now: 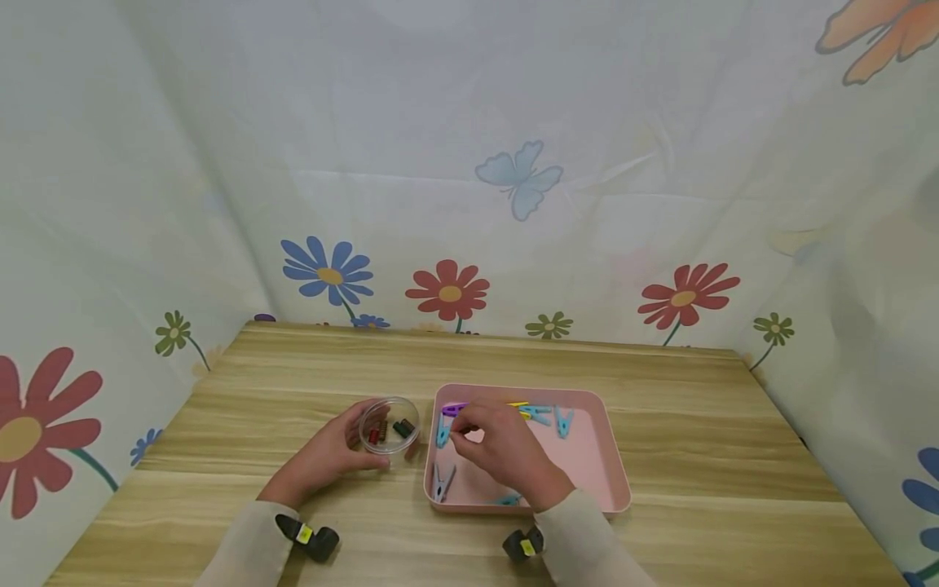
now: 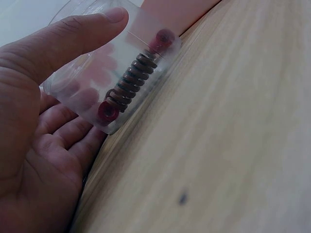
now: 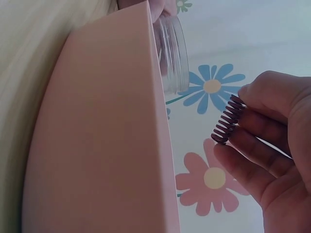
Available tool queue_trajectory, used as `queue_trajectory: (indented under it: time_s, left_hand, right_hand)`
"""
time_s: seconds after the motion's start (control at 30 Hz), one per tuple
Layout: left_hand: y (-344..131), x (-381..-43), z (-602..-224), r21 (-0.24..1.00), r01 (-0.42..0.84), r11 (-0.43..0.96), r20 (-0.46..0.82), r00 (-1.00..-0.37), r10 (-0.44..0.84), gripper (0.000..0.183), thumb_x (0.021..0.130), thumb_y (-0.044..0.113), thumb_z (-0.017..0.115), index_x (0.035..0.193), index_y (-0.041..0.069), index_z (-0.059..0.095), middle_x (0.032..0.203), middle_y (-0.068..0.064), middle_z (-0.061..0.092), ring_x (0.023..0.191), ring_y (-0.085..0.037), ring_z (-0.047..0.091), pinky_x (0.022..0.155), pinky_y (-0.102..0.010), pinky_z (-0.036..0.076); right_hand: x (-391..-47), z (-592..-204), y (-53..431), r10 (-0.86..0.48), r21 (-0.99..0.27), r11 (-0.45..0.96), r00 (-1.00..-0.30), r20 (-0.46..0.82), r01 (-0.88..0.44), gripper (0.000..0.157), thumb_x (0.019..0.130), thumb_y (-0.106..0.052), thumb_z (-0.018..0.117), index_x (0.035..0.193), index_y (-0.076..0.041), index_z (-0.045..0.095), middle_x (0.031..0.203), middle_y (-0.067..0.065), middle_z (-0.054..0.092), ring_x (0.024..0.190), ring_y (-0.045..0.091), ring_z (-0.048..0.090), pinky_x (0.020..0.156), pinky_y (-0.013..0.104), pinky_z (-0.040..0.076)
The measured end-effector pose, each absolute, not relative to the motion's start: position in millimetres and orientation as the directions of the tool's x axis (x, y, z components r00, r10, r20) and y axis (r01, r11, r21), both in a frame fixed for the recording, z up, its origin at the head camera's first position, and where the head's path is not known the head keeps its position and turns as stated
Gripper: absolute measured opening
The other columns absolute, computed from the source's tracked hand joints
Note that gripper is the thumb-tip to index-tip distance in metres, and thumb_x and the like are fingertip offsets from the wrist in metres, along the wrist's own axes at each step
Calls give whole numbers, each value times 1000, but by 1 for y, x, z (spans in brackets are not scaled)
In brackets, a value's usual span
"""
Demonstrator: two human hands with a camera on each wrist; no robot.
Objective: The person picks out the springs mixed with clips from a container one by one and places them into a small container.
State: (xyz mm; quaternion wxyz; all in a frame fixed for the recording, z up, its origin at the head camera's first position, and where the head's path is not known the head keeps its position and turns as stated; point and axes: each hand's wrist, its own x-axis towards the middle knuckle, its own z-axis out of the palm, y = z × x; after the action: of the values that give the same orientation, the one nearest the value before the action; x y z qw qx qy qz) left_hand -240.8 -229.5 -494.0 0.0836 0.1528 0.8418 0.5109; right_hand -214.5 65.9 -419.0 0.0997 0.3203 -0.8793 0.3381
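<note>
My left hand (image 1: 330,448) holds a round clear plastic jar (image 1: 415,412) on the wooden table, left of the pink tray. Inside it, coil springs in brown, red and dark green show; in the left wrist view a brown spring (image 2: 131,82) lies against the wall between two red ends. The thumb of that hand lies across the jar's side. Over the tray's left part, my right hand (image 1: 506,448) pinches a dark reddish-brown coil spring (image 3: 227,120) between thumb and fingers, as the right wrist view shows.
The pink tray (image 1: 594,481) holds several clothespins: a purple one (image 1: 451,410), a grey one (image 1: 443,483), yellow and light blue ones, including a light blue clothespin (image 1: 563,422) at the right back. A flower-patterned cloth (image 1: 601,269) hangs behind the table (image 1: 308,367).
</note>
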Motion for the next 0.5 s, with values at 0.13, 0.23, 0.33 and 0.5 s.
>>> queue_trajectory:
  time_s: [0.13,0.23,0.33,0.5]
  left_hand:
    - [-230,-241,-494,886,171,430,15,-939,343,86,71,34,86,143,25,40,149,-3,46,142,-26,37,117,-51,25]
    - [-230,-241,-495,885,173,432,16,-940,342,86,71,35,86,142,26,40,149,-2,46,142,-26,37,117,-51,25]
    - [-230,-241,-495,887,171,429,16,-939,342,86,70,35,86,142,27,40,149,-2,46,142,-26,37,117,-51,25]
    - [-230,-241,-495,891,173,420,19,-938,345,87,70,34,86,143,25,40,149,-3,46,142,-26,37,117,-51,26]
  right_hand:
    - [-215,-420,62,-499,-521,545,-753,428,-657,8,88,-12,68,83,-18,66,86,-9,62,82,7,64,78,23,57]
    - [-216,-420,59,-505,-519,518,-733,455,-680,8,88,-11,67,83,-17,67,87,-8,61,83,4,63,77,25,58]
    - [-216,-418,57,-508,-508,504,-715,480,-699,7,89,-11,67,83,-16,67,86,-8,61,83,5,63,77,23,57]
    - [-217,-416,51,-507,-499,495,-703,499,-712,5,88,-11,70,84,-14,68,87,-8,63,81,4,63,77,18,55]
